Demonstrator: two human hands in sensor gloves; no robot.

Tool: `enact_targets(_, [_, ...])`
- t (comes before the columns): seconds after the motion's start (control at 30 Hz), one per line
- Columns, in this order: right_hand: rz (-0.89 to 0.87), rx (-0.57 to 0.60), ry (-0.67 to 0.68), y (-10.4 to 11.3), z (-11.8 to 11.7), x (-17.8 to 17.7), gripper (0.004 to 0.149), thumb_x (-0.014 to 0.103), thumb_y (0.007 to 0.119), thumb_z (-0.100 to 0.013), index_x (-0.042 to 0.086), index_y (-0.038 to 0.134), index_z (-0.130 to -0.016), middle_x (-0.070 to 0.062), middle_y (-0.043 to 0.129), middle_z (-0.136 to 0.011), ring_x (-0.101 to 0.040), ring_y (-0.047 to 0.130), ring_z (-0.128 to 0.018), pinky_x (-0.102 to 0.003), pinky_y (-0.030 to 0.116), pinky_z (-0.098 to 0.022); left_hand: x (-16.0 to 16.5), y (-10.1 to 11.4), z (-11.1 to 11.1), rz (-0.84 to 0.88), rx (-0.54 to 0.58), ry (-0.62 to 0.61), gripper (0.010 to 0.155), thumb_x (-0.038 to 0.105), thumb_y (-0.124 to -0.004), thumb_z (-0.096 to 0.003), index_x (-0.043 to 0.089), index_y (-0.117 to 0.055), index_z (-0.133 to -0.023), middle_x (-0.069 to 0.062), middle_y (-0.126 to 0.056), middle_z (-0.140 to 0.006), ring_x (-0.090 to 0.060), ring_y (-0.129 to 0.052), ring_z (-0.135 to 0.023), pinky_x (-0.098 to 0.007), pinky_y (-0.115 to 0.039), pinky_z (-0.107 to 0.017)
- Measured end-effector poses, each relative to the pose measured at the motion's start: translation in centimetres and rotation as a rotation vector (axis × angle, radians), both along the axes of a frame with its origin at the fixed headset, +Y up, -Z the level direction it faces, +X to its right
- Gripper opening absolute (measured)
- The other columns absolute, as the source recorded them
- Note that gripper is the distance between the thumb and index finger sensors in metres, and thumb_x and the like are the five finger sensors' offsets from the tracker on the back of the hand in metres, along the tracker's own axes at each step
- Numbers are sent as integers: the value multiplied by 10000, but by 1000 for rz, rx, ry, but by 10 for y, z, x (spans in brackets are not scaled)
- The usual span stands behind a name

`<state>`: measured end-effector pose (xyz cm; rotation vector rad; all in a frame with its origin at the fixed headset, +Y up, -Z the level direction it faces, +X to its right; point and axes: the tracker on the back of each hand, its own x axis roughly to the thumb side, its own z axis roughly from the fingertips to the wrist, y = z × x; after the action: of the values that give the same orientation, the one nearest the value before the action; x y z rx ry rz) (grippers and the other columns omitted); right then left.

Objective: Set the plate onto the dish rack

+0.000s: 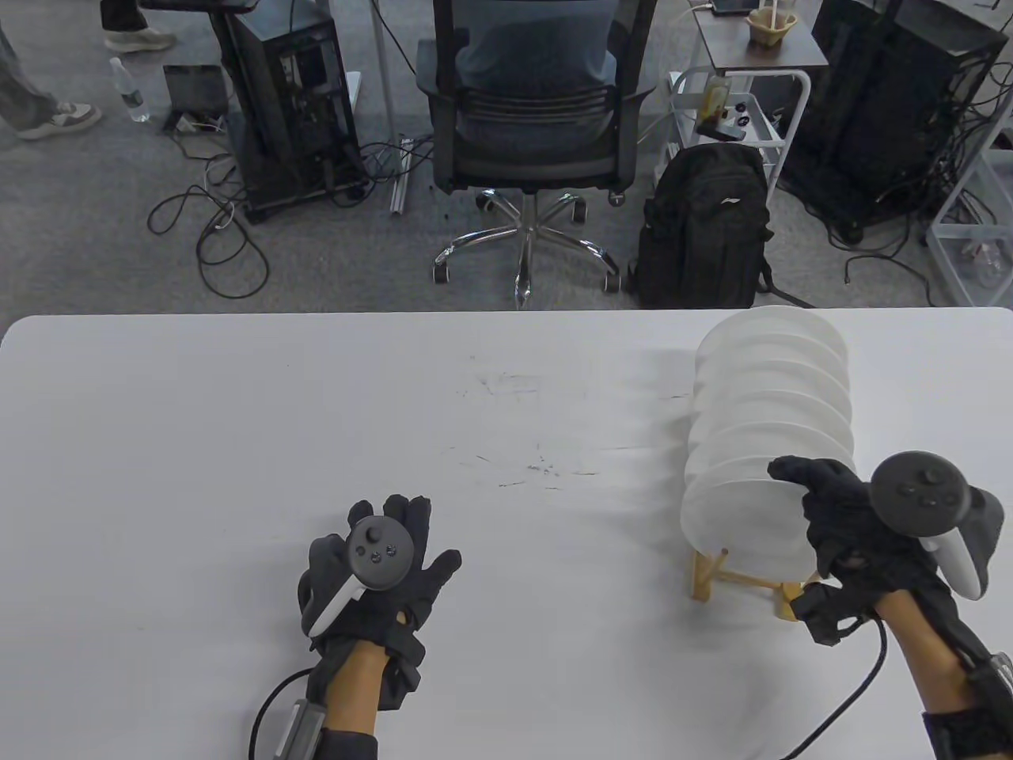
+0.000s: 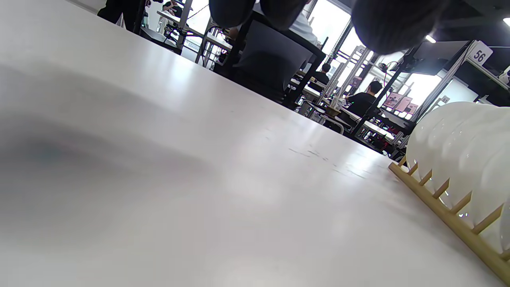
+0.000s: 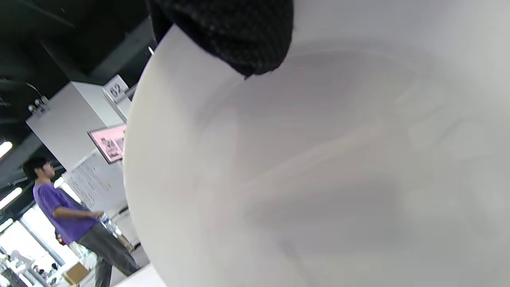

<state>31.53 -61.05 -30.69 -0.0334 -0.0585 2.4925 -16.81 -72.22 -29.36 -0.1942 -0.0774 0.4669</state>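
Right hand [image 1: 851,526] on nearest plate [image 1: 740,522] — upright in dish rack [image 1: 708,571].

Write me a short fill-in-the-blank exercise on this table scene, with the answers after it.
1. The white plates stand on edge in a ____ rack.
2. The right hand touches the plate nearest the ____ edge of the table.
3. The left hand lies ____ on the table, holding nothing.
4. The rack sits on the person's ____ side.

Answers: wooden; near; flat; right
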Motion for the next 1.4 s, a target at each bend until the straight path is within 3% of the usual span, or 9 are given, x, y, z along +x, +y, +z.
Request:
enact_targets(0.13, [13,-39,4,-17,-4,-1,461,29,732,-462,111,800,-910,-143,802,-946,-496,801,-836,-699,581,-634,2,-1,0,34,3,-15,818,575,-666,-527,223,-299,-1167,-110,-296,-1227,-556,-156,-1084,-780,-155,-642])
enact_targets(0.23, [22,-29,-21,-15,-3,1,461,41,730,-470,114,786,-921,-143,784,-965,-497,782,-858,-696,565,-647,3,-1,0,31,4,-18,814,575,-664,-528,222,-306,-1169,-109,-291,-1227,-559,-124,-1086,-779,-154,-644])
enact_targets(0.4, [93,-43,-86,1,6,0,485,149,759,-494,92,724,-974,-193,723,-1014,-546,729,-889,-695,558,-650,2,0,0,42,5,-10,810,572,-661,-531,218,-312,-1169,-122,-283,-1225,-564,-119,-1079,-778,-151,-643])
enact_targets(0.53, [90,35,-92,23,19,-9,582,280,780,-505,98,631,-1037,-220,624,-1070,-571,634,-934,-705,505,-669,2,1,0,38,7,-5,811,575,-657,-531,221,-307,-1171,-123,-270,-1225,-563,-108,-1078,-777,-144,-644])
enact_targets(0.67, [120,138,-83,30,30,-28,664,412,726,-520,105,547,-1081,-232,529,-1115,-593,525,-980,-732,419,-687,2,1,0,30,18,4,813,577,-656,-531,223,-304,-1171,-124,-259,-1225,-561,-100,-1077,-776,-138,-645])
enact_targets(0.83, [148,241,-60,14,39,-58,725,500,689,-507,128,501,-1100,-225,438,-1151,-606,372,-1028,-733,303,-713,1,2,0,18,40,16,815,582,-656,-529,223,-307,-1172,-126,-254,-1225,-560,-92,-1076,-776,-134,-645])
enact_targets(1.0, [179,338,-57,-14,43,-71,820,577,731,-466,174,444,-1119,-207,312,-1191,-587,198,-1057,-741,200,-710,1,4,-1,2,68,29,822,591,-657,-525,220,-313,-1173,-124,-251,-1226,-561,-90,-1077,-779,-131,-645])
enact_targets(1.2, [234,321,-18,-31,42,-73,873,576,794,-447,199,399,-1128,-181,229,-1208,-553,83,-1057,-753,118,-692,2,7,-1,-5,106,16,865,652,-647,-504,240,-299,-1180,-127,-252,-1233,-561,-95,-1090,-798,-135,-643])
enact_targets(1.4, [268,272,12,-39,43,-75,872,572,780,-451,192,385,-1128,-182,204,-1206,-548,40,-1047,-762,81,-675,3,9,0,-12,105,9,873,666,-640,-500,243,-297,-1183,-132,-241,-1234,-561,-84,-1089,-802,-126,-640])
